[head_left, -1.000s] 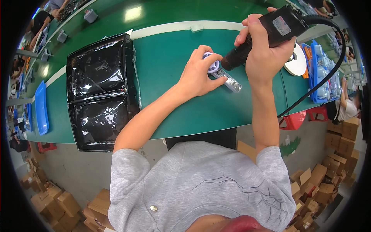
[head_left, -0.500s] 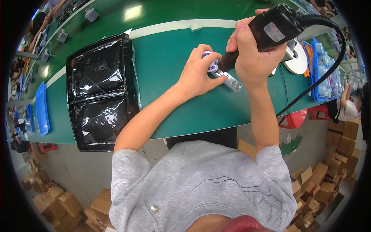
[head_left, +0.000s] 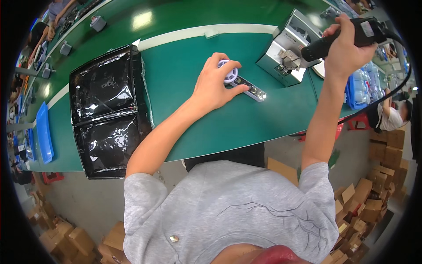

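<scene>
My left hand [head_left: 213, 86] is closed around a small device [head_left: 251, 90] lying on the green bench. The device has a round lavender spoked ring and a narrow grey handle with its inner parts showing. My fingertips rest on the ring, and my thumb touches the handle's edge. Far right, my right hand [head_left: 349, 55] grips a black electric screwdriver [head_left: 317, 49], tilted nearly level, its cable trailing down to the right. Its tip points left at the metal front of a silver box-shaped screw feeder [head_left: 272, 56]; whether tip and feeder touch, I cannot tell.
A black plastic-lined tray [head_left: 105, 83] stands left of my left arm. A blue tray [head_left: 44, 132] sits farther left. Blue bins with pale parts [head_left: 361, 90] are at the right. Behind runs a green conveyor [head_left: 176, 12] carrying grey parts. Cardboard boxes [head_left: 369, 193] crowd the floor.
My right hand has carried the screwdriver from the device rightward to the screw feeder, which now shows more fully. My left hand still holds the device on the bench.
</scene>
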The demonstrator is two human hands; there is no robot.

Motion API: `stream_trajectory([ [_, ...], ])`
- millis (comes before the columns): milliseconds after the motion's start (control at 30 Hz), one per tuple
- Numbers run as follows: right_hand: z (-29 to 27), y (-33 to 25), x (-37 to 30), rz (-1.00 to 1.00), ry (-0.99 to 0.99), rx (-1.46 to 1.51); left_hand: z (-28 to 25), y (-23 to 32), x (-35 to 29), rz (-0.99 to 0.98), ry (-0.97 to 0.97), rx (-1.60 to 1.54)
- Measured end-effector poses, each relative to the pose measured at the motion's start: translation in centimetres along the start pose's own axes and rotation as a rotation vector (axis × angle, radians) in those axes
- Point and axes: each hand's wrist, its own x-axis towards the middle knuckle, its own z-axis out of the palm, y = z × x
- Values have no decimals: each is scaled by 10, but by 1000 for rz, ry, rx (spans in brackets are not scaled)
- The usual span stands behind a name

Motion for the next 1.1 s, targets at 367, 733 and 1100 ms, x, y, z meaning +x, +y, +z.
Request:
stream_trajectory([
  [367, -6, -23, -53, 213, -173, 115, 3, -5, 1, 19, 4, -37],
  [733, -12, -38, -90, 262, -214, 144, 5, -5, -1, 24, 15, -52],
  [1100, -9, -32, -96, 269, -179, 234, 3, -3, 0, 44, 8, 26],
])
